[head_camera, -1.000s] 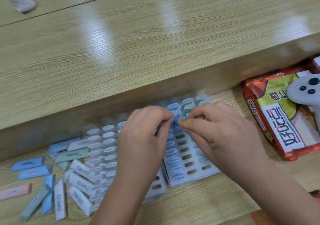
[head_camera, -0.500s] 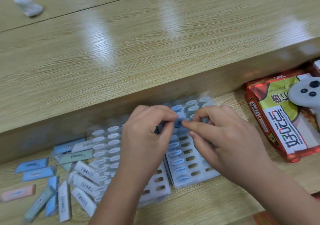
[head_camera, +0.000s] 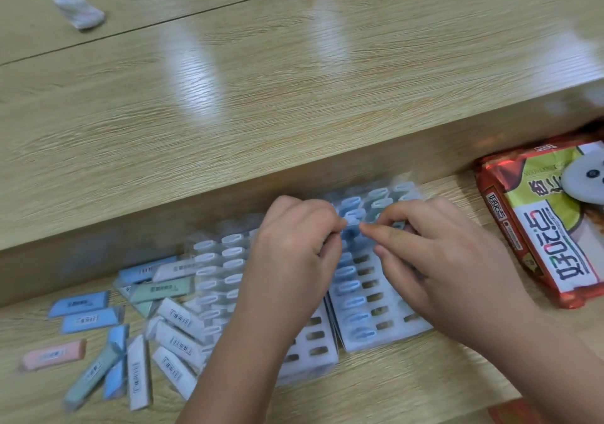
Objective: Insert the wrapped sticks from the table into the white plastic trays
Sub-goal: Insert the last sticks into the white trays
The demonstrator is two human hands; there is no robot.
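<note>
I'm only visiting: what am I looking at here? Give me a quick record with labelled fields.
Hands: left hand and right hand both pinch one blue wrapped stick between them
Where: over the upper rows of the right white plastic tray
Trays: two side by side, the left white plastic tray partly under the left arm; both have filled and empty slots
Waiting: loose wrapped sticks in blue, green, white and pink, left of the trays on the light wooden table
Nearby: red and yellow snack packet at right

Loose sticks (head_camera: 173,317) L of trays (head_camera: 392,337)
</note>
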